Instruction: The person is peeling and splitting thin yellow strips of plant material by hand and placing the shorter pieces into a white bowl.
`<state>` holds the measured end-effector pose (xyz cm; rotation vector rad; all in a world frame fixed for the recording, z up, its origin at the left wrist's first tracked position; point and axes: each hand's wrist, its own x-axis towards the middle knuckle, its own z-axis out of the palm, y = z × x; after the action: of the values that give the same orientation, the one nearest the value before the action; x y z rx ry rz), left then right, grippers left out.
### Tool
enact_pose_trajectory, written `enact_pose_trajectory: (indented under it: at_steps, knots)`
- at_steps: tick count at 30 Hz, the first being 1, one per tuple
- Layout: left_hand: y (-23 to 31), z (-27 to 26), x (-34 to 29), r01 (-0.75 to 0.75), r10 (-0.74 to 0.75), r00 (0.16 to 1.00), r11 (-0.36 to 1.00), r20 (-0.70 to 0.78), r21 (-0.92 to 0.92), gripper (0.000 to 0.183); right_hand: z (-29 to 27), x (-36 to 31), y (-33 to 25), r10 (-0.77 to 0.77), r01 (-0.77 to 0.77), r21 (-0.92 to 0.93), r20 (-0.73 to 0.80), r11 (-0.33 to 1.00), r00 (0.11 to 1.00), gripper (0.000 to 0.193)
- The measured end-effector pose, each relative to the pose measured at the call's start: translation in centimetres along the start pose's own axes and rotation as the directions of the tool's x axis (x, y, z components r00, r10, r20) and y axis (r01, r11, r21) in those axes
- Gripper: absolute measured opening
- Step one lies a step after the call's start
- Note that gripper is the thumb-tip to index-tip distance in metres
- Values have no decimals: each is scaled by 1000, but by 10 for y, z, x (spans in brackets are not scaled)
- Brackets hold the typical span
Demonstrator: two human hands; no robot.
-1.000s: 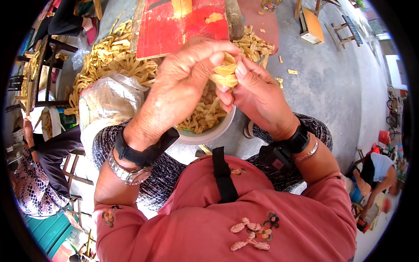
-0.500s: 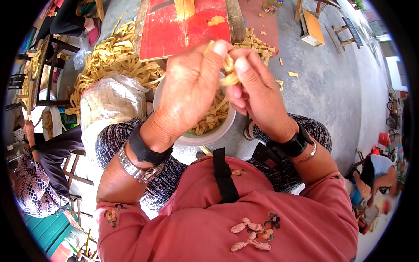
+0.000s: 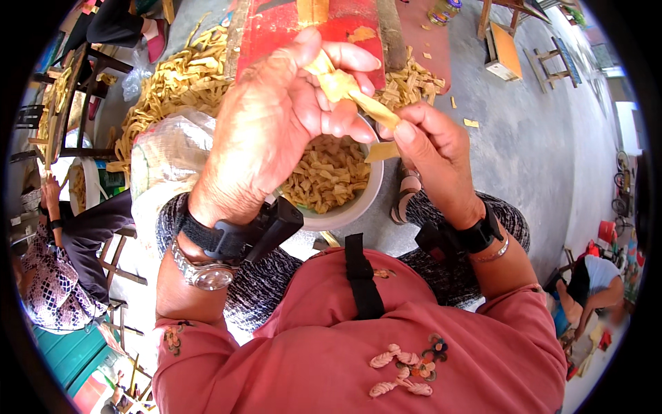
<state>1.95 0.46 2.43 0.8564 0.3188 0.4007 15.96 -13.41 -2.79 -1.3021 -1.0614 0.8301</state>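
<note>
A flat, pale yellow strip with a knot in it [image 3: 339,85] is stretched between my two hands above a white basin [image 3: 376,185]. My left hand [image 3: 258,124], palm turned up, holds the knotted end between thumb and fingers. Lower and to the right, my right hand [image 3: 441,162] pinches the strip's other part between thumb and fingers, and a short tail end sticks out to the left below it. Many small knotted yellow pieces [image 3: 327,172] lie in the basin, partly hidden by my left hand.
Beyond the basin stands a worn red board [image 3: 276,34]. Loose yellow strips [image 3: 183,86] are heaped at its left, with a smaller pile [image 3: 414,83] at its right. A whitish sack [image 3: 169,148] leans by my left knee. Other people sit at far left and right.
My hands have drawn apart, the right one moving right and down. The knot now shows tightened, with the strip stretched out from it. My left palm has turned upward.
</note>
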Motion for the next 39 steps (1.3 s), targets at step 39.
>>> enact_pose_trajectory:
  at_steps: [39]
  knots:
    - [17,1,-27,-97,37,991,852,125,514,24,-33,9,-19,-696,614,-660,188,433,693,20]
